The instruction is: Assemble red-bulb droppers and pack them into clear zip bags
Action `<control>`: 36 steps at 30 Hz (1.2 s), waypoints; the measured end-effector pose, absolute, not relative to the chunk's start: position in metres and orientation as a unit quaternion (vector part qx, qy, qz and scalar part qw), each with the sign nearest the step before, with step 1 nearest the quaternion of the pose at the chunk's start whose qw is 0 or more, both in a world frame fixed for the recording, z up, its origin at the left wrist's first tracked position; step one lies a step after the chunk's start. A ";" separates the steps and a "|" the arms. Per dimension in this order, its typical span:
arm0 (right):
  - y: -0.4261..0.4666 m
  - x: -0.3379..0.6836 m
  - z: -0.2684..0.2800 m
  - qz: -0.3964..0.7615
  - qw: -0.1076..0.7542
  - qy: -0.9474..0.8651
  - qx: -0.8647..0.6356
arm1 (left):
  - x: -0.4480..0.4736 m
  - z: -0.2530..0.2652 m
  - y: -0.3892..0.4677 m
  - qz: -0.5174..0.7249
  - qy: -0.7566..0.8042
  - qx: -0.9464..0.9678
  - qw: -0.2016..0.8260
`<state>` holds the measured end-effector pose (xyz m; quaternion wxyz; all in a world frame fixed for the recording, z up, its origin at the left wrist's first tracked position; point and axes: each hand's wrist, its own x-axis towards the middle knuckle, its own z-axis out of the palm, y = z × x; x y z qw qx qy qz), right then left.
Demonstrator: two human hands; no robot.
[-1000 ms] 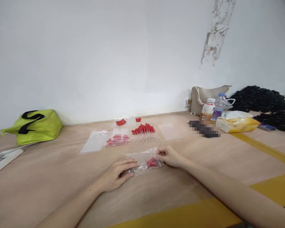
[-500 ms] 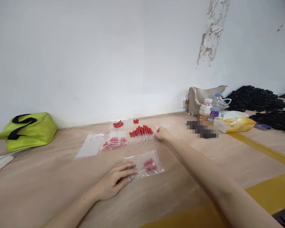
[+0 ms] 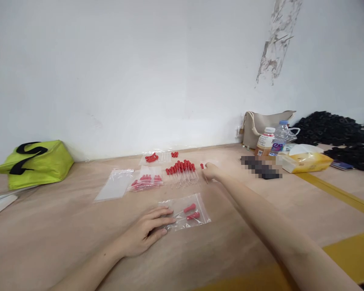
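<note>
My left hand [image 3: 151, 226] lies with fingers spread, fingertips on the left end of a clear zip bag [image 3: 203, 202]. Inside that bag are two droppers [image 3: 193, 216] with red bulbs and thin clear stems. Farther out, my right hand [image 3: 210, 171] pinches a single dropper [image 3: 202, 166], its red bulb showing past the fingertips and its stem pointing down toward me. Just left of that hand, a row of red-bulbed droppers [image 3: 182, 167] lies side by side on the brown paper, bulbs facing the wall.
Filled zip bags [image 3: 147, 184] and a flat bag [image 3: 115, 185] lie left of the row. Loose red bulbs [image 3: 151, 157] are near the wall. A green bag [image 3: 42, 165] stands far left; bottles [image 3: 265, 141], a tissue pack [image 3: 306, 158] and a black pile [image 3: 330, 127] are right.
My right hand has moved slightly right, away from the row, and a dropper now shows in its fingers. My left hand stays on the zip bag. The view has shifted slightly.
</note>
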<state>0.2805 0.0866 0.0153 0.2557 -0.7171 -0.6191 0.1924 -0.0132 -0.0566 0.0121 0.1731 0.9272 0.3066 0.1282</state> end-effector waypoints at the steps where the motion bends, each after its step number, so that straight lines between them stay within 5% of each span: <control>1: 0.081 0.282 0.015 0.206 0.273 -0.617 -0.709 | -0.013 0.012 -0.057 0.126 0.308 0.927 0.172; 9: 0.000 0.275 0.003 0.436 0.510 -0.514 -0.535 | -0.013 0.012 -0.055 0.136 0.312 0.923 0.177; 16: -0.020 0.271 -0.013 0.446 0.599 -0.440 -0.498 | -0.013 0.011 -0.057 0.129 0.307 0.928 0.166; 25: -0.036 0.262 -0.015 0.524 0.561 -0.460 -0.445 | -0.013 0.011 -0.056 0.129 0.302 0.931 0.159; 32: -0.031 0.283 -0.021 0.352 0.413 -0.680 -0.493 | -0.013 0.012 -0.059 0.135 0.315 0.928 0.145; 36: -0.029 0.278 -0.024 0.284 0.406 -0.711 -0.498 | -0.013 0.012 -0.059 0.131 0.314 0.930 0.141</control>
